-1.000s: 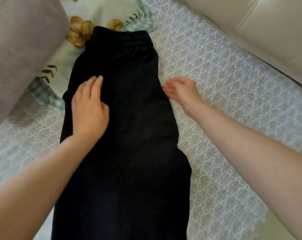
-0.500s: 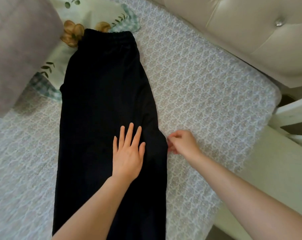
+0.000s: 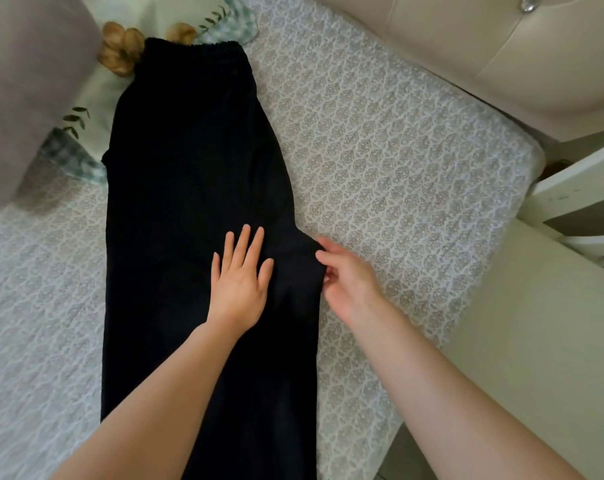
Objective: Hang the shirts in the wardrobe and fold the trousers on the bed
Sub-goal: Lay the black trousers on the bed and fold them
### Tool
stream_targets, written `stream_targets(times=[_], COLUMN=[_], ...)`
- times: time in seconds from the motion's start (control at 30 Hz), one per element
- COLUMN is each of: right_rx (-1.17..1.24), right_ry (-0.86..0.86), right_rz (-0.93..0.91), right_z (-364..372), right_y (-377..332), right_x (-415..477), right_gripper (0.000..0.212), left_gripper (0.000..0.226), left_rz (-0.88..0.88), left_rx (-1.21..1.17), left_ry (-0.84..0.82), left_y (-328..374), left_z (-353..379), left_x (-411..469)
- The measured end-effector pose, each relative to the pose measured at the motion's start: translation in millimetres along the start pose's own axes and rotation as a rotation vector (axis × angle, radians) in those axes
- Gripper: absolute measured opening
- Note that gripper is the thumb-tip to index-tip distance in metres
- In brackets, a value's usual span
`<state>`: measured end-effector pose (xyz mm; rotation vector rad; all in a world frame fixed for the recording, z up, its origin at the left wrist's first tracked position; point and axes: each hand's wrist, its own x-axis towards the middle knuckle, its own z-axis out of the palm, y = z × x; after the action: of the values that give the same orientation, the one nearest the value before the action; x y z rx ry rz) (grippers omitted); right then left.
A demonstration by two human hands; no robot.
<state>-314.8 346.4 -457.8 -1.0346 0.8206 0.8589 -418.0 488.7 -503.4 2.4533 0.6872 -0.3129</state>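
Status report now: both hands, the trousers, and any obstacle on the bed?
Left hand flat and open on black trousers. Right hand pinching their right edge. Trousers laid lengthwise, not yet folded. Waistband overlaps floral pillow.

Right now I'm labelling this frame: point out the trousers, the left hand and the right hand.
trousers [image 3: 189, 168], head view, upper leg cloth.
left hand [image 3: 239, 284], head view, back of the hand.
right hand [image 3: 349, 282], head view, back of the hand.
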Motion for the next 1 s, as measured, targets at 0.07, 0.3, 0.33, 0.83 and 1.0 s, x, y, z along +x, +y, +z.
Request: stream_targets(times=[0.07, 0.3, 0.33, 0.83, 1.0], right_rx=[-0.222, -1.005, -1.083, -1.601, -1.496], right_ry=[0.139, 0.124, 0.058, -0.269, -0.428], right_rz=[-0.099, -0.378, -0.400, -0.577, -0.453], right_z=[-14.2, -12.3, -9.5, 26.9, 56.0], right_y=[-1.4, -20.3, -22.1, -4.2, 14.9], right_x=[0.1, 10.1, 11.1, 10.2, -5.7], right_gripper=[0.022, 0.033, 0.038, 0.029, 0.046], left_gripper=[0.060, 0.062, 0.063, 0.072, 0.059], left_rz=[0.012, -0.008, 0.019, -0.162, -0.581], left_rx=[0.058, 0.260, 0.290, -0.128, -0.536], left_ry=[-0.017, 0.003, 0.009, 0.172, 0.238], left_y=[-3.2, 16.6, 20.2, 56.2, 58.4], left_z=[0.4, 22.1, 29.6, 39.5, 30.5], left_x=[0.2, -18.9, -29.5, -72.0, -72.3])
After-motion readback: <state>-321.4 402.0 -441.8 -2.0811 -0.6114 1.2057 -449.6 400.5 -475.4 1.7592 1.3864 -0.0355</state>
